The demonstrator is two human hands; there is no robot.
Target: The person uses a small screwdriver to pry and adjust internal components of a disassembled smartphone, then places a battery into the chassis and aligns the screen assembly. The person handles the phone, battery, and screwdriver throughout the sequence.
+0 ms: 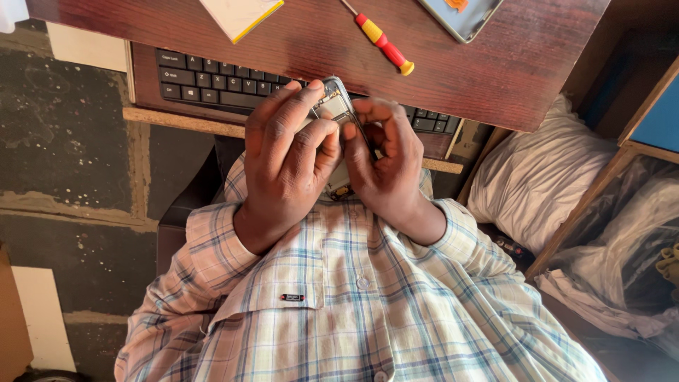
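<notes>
Gripping the small opened phone [337, 106] between both hands below the tabletop's [495, 64] near edge, your left hand [286, 159] and right hand [385, 166] close their fingers on it, its long axis pointing away from you toward the keyboard [212, 81].

Glossy wood, matt plastic, soft cloth

The dark desk top [495, 64] is showing a smooth, glossy wood grain; the black keyboard [212, 83] is looking like matt plastic, the screwdriver [382, 42] handle like shiny plastic, the plaid shirt [368, 304] like woven cloth.
</notes>
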